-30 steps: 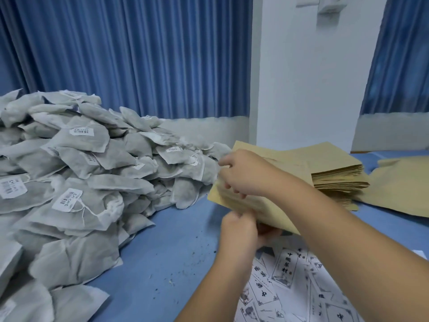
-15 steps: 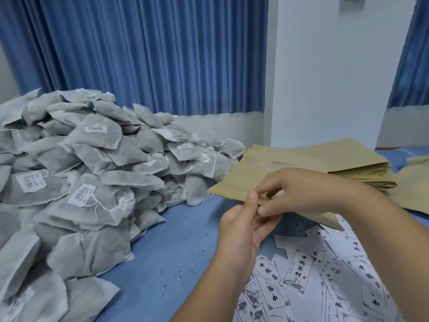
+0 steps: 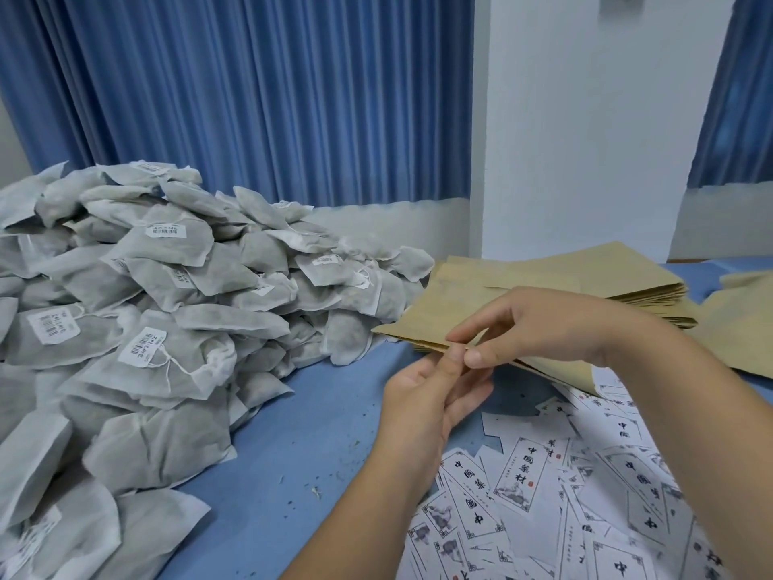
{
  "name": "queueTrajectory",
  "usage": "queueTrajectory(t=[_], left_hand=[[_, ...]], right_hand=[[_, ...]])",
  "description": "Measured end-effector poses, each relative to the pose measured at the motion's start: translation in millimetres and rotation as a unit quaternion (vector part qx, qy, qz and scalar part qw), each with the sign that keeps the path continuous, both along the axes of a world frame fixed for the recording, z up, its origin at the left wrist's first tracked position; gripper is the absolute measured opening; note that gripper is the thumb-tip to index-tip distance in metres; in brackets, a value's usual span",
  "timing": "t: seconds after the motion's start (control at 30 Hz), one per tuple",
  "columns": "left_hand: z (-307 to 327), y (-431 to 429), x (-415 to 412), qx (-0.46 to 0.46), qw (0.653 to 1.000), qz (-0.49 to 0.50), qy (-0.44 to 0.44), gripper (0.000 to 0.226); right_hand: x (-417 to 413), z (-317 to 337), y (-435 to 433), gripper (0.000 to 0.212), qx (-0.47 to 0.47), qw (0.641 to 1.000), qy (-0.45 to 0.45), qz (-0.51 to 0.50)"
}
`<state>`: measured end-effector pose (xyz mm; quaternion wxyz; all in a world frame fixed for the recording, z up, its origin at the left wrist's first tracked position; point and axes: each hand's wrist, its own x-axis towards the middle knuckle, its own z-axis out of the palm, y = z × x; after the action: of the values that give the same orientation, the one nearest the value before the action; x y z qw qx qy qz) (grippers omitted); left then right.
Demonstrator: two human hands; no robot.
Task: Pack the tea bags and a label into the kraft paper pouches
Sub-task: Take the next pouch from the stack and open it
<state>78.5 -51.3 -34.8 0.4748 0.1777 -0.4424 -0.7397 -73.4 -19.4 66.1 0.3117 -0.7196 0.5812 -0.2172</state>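
A big heap of grey-white tea bags [image 3: 167, 328] with barcode tags fills the left of the blue table. A kraft paper pouch [image 3: 472, 311] is held low over the table in the middle. My left hand [image 3: 431, 391] pinches its near edge from below with thumb and fingers. My right hand [image 3: 527, 324] pinches the same edge from above, right beside the left thumb. Printed white labels [image 3: 523, 475] lie scattered under and in front of my hands. A stack of flat kraft pouches [image 3: 627, 274] sits behind the held pouch.
More kraft pouches [image 3: 744, 324] lie at the far right. Bare blue table surface [image 3: 293, 454] runs between the tea bag heap and the labels. Blue curtains [image 3: 251, 98] and a white pillar [image 3: 585, 119] stand behind the table.
The pouch has come down from upright to nearly flat. My right hand slid from its top to the near edge, meeting my left hand there. The view shifted slightly left.
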Motion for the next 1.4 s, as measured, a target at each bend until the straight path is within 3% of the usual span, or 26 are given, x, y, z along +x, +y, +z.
queueTrajectory(t=[0.13,0.3,0.43,0.57,0.77,1.17,1.4], left_hand=[[-3,2,-3,0.035,0.998,0.026,-0.037,0.017],[-2,1,-6,0.076,0.992,0.074,-0.067,0.011],[4,-5,-1,0.102,0.987,0.116,-0.043,0.017],[4,-12,8,0.085,0.99,0.098,-0.047,0.027],[7,-17,18,0.02,0.998,0.012,-0.051,0.02],[16,-16,20,0.093,0.995,0.025,0.016,0.025],[16,-17,22,0.094,0.995,0.017,0.011,0.026]], right_hand=[[0,-3,0,0.027,-0.005,1.0,0.013,-0.025],[16,-9,-5,0.01,-0.116,0.983,0.134,-0.058],[37,-14,-10,0.016,-0.183,0.958,0.214,-0.045],[54,-18,-11,0.027,-0.259,0.92,0.292,-0.039],[53,-11,-4,0.021,-0.256,0.921,0.291,-0.035],[55,-19,-7,0.022,-0.262,0.927,0.26,-0.072],[50,-21,-9,0.017,-0.272,0.934,0.227,-0.057]])
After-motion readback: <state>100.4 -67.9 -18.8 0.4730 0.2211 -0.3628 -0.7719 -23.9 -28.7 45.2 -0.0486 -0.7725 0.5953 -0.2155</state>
